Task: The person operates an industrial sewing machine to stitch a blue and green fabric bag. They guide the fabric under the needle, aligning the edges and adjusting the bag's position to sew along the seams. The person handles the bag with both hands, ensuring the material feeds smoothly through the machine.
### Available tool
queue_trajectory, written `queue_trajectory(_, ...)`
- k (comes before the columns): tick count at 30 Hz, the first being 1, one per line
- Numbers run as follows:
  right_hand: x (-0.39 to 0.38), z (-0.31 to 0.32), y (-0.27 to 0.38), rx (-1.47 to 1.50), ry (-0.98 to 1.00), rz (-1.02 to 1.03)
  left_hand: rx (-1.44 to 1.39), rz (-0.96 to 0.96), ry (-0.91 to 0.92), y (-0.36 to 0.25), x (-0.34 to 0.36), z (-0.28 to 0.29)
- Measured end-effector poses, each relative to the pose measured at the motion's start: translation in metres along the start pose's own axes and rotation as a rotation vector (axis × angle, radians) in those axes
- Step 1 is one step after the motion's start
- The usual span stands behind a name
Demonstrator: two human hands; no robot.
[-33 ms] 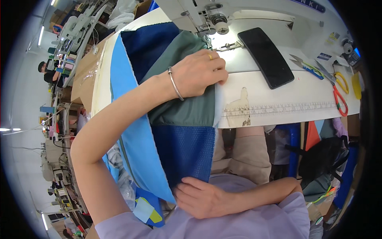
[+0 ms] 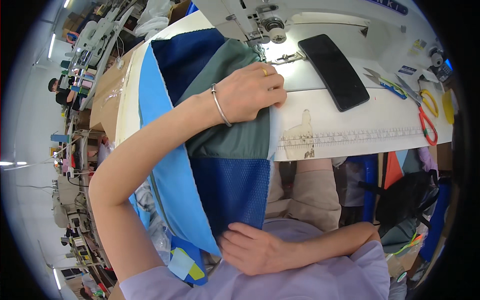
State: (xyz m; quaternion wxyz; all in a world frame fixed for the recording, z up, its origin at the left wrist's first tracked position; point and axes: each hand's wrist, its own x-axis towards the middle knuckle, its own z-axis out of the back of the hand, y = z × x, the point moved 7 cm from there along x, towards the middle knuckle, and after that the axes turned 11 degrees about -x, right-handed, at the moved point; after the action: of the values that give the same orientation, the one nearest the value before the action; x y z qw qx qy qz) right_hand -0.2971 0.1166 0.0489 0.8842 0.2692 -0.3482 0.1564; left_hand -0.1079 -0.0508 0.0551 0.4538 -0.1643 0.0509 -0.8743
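A long panel of sewn fabric with green cloth (image 2: 227,137), navy mesh (image 2: 230,187) and a light-blue strip (image 2: 167,182) runs from the sewing machine (image 2: 267,22) down to my lap. My left hand (image 2: 252,92), wearing a ring and a bracelet, pinches the panel's right edge just below the presser foot (image 2: 261,50). Its fingertips are partly hidden. Down at the panel's near end, my right hand (image 2: 256,248) grips the mesh corner, with its fingers curled behind the cloth.
A black phone (image 2: 334,72) lies on the white machine table (image 2: 350,117), right of the needle. Beyond it are small snips (image 2: 386,85) and red-and-yellow-handled scissors (image 2: 422,112). A black bag (image 2: 407,200) is below the table. Other sewing machines (image 2: 95,42) line the left.
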Motion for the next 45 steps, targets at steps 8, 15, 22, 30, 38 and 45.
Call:
queue_trajectory(8, -0.003, 0.007, -0.004, 0.066, -0.084, -0.053, -0.069, -0.09, 0.28, -0.004, -0.006, -0.007)
queue_trajectory(15, -0.027, 0.004, -0.027, 0.437, -0.165, -0.289, -0.22, -0.025, 0.271, -0.06, -0.002, -0.024)
queue_trajectory(22, -0.053, -0.002, -0.052, 0.712, -0.208, -0.411, -0.081, 0.511, -0.091, -0.022, -0.041, 0.034)
queue_trajectory(30, -0.036, -0.008, -0.049, 0.843, -0.161, -0.373, 0.088, 0.36, 0.038, -0.029, -0.049, -0.003)
queue_trajectory(38, -0.035, -0.005, -0.05, 0.756, -0.119, -0.409, 0.034, 0.358, 0.065, -0.022, -0.049, -0.012)
queue_trajectory(45, -0.028, -0.014, -0.049, 0.91, -0.119, -0.433, 0.039, 0.365, 0.093, -0.019, -0.047, -0.006)
